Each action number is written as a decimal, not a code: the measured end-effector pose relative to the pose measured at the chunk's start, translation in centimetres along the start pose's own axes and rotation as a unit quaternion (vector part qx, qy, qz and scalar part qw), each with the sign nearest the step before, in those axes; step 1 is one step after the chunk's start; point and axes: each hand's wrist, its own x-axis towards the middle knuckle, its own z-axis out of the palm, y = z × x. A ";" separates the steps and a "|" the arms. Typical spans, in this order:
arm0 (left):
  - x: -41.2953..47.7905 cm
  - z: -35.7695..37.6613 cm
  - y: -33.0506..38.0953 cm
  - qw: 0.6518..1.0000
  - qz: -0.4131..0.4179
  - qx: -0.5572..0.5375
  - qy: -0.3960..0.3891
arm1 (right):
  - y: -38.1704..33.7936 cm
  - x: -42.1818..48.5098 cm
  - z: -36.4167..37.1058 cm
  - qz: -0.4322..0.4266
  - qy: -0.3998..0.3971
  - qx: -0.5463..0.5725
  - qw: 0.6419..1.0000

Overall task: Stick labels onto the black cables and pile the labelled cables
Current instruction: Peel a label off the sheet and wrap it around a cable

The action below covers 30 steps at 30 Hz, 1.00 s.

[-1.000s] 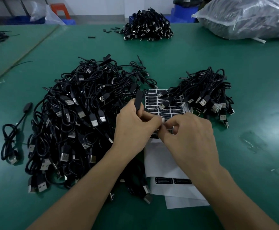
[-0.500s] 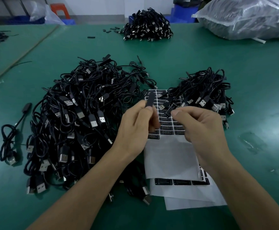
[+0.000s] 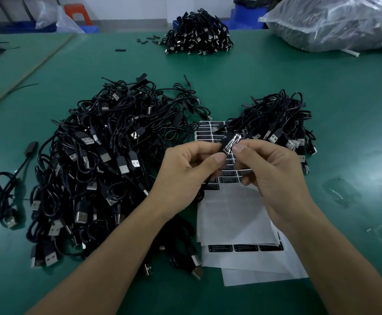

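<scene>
My left hand (image 3: 189,176) pinches the small black controller block of a cable (image 3: 224,142) between thumb and fingers, above the label sheet. My right hand (image 3: 269,171) pinches a black label with white print (image 3: 232,143) and holds it against that block. A big heap of black USB cables (image 3: 99,164) lies to the left. A smaller pile of black cables (image 3: 276,123) lies to the right, partly over the sheet. The white label sheet (image 3: 233,212) has rows of black labels at its far end and bare backing near me.
More backing sheets (image 3: 265,269) lie under the top sheet. One loose cable (image 3: 8,187) lies at the far left. A third cable pile (image 3: 199,35) sits at the back, and a clear plastic bag (image 3: 335,21) at the back right. The green table (image 3: 276,73) spreads all round.
My right hand peeled a label off the sheet and lifted it. Both hands rose and moved a little away from me, and the label now lies against the block in my left hand.
</scene>
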 end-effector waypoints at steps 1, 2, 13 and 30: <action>0.0 0.0 0.0 1.000 0.000 -0.002 -0.001 | 0.0 0.0 0.0 -0.003 -0.003 0.003 1.000; 0.0 0.0 0.0 1.000 0.001 -0.004 -0.004 | 0.0 0.0 0.0 -0.006 -0.006 0.006 1.000; 0.1 -0.2 -0.4 0.999 -0.022 -0.020 -0.020 | 0.2 0.0 -0.2 -0.113 0.028 -0.112 0.987; 0.2 -0.2 -0.5 0.999 -0.039 -0.017 -0.015 | 0.4 0.0 -0.2 -0.160 0.026 -0.181 0.970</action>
